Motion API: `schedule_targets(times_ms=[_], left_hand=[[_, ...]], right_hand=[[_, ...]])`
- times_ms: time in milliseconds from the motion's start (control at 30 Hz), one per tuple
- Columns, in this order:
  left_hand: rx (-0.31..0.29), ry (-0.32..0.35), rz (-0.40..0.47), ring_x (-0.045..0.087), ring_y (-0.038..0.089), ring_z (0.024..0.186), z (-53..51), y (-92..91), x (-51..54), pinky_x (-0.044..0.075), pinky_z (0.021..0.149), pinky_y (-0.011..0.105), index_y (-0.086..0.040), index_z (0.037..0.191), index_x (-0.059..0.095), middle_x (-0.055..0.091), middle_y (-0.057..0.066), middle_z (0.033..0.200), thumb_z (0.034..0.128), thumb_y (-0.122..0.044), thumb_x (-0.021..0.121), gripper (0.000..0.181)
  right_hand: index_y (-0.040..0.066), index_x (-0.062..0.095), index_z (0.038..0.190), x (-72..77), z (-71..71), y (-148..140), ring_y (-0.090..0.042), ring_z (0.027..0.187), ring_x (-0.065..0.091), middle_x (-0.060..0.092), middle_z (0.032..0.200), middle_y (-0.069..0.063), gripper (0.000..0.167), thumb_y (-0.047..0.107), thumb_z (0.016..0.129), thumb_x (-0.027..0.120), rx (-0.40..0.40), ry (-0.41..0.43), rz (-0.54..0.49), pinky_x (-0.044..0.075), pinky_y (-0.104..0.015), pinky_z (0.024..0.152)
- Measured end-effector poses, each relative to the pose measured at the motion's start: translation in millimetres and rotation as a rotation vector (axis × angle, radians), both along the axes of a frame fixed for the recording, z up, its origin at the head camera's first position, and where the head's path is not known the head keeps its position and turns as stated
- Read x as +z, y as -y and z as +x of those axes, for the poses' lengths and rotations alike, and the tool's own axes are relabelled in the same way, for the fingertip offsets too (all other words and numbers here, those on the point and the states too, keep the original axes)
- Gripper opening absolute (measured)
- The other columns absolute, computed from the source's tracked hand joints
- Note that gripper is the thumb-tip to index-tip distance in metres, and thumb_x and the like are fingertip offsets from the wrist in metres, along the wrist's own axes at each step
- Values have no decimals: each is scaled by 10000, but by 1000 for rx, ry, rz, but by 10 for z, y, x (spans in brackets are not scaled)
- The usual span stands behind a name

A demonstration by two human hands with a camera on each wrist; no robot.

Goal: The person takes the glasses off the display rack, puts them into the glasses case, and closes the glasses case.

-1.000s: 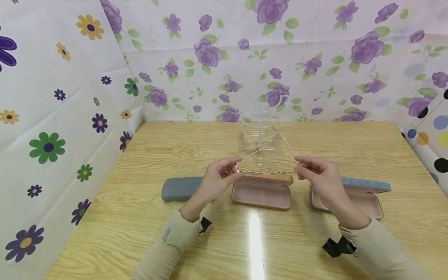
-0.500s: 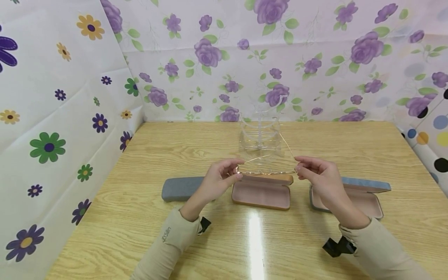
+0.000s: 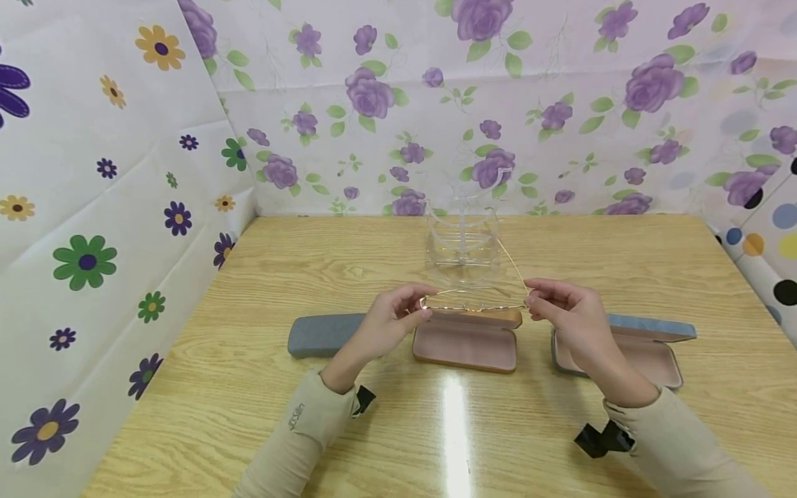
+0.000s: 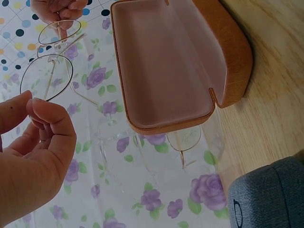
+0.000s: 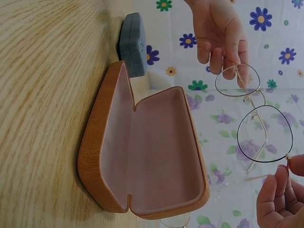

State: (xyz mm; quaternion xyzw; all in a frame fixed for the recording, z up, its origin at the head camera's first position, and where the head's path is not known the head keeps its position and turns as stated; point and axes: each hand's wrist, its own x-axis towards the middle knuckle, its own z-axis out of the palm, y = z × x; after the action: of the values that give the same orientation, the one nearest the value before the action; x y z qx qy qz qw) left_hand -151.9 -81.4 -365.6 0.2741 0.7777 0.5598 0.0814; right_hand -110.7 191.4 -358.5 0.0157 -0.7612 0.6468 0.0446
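Observation:
A pair of thin gold-framed eyeglasses (image 3: 473,308) is held level above an open brown glasses case (image 3: 463,346) with a pink lining. My left hand (image 3: 392,311) pinches the left end of the frame between thumb and fingers. At the other end, my right hand (image 3: 568,308) pinches near the right hinge. One temple is bent inward along the lenses, while the right temple reaches away from me. Round, dark-rimmed lenses (image 5: 265,135) show in the right wrist view, with both hands at the frame's ends. The left hand (image 4: 40,147) also appears in the left wrist view.
Behind the glasses stands a clear tiered display stand (image 3: 462,238) with eyewear on it. A closed grey-blue case (image 3: 320,337) lies to the left. To the right is an open blue case (image 3: 650,328), partly behind my right hand. Patterned sheets back the wooden table (image 3: 205,387).
The left temple of the eyeglasses has swung inward and now lies closer to the lenses. Both hands stay almost where they were, and the right temple still points away.

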Motion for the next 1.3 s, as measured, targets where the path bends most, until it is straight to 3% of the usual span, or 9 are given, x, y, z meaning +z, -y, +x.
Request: schedule_targets(times_ms=[400, 700, 933, 1033, 1233, 1300], left_hand=[[-29, -52, -2, 481, 168, 705, -1, 11, -5, 381, 536, 233, -12, 1138, 594, 569, 79, 834, 887, -4, 560, 254], [-33, -48, -4, 466, 168, 686, 0, 12, -8, 362, 524, 227, -11, 1140, 592, 544, 72, 811, 889, -6, 556, 254], [-31, -42, -3, 454, 154, 685, 9, 6, 1, 358, 517, 221, 6, 1146, 587, 534, 72, 816, 888, 4, 555, 260], [-25, -30, -7, 447, 152, 679, 11, 0, 5, 353, 511, 217, 20, 1157, 578, 530, 74, 818, 887, 6, 555, 271], [-23, -15, -13, 433, 170, 679, 18, 2, 1, 339, 515, 217, 20, 1168, 572, 515, 77, 817, 889, 6, 552, 280], [-23, -19, -17, 432, 167, 680, 22, 2, 4, 339, 518, 217, 9, 1163, 579, 510, 74, 811, 890, 1, 553, 274]], right_hand=[[-32, 595, 1126, -28, 4, -5, -129, 699, 587, 605, 817, 23, 273, 83, 878, 604, 9, -16, -2, 509, -231, 641], [52, 640, 1086, -27, 17, -12, -120, 679, 579, 598, 821, 7, 212, 76, 879, 600, 52, -35, -88, 504, -221, 633], [-87, 559, 1167, -36, 26, -18, -101, 692, 577, 603, 863, 1, 324, 97, 900, 573, 74, -27, -74, 505, -224, 650], [-89, 555, 1171, -40, 29, -17, -105, 697, 574, 605, 871, 17, 330, 103, 903, 571, 74, -24, -70, 505, -230, 657], [10, 617, 1133, -44, 29, -18, -121, 705, 576, 618, 889, 40, 255, 117, 906, 569, 77, -32, -43, 505, -230, 660], [-2, 613, 1138, -44, 29, -18, -115, 703, 577, 622, 896, 49, 263, 117, 909, 565, 80, -33, -33, 504, -225, 660]])
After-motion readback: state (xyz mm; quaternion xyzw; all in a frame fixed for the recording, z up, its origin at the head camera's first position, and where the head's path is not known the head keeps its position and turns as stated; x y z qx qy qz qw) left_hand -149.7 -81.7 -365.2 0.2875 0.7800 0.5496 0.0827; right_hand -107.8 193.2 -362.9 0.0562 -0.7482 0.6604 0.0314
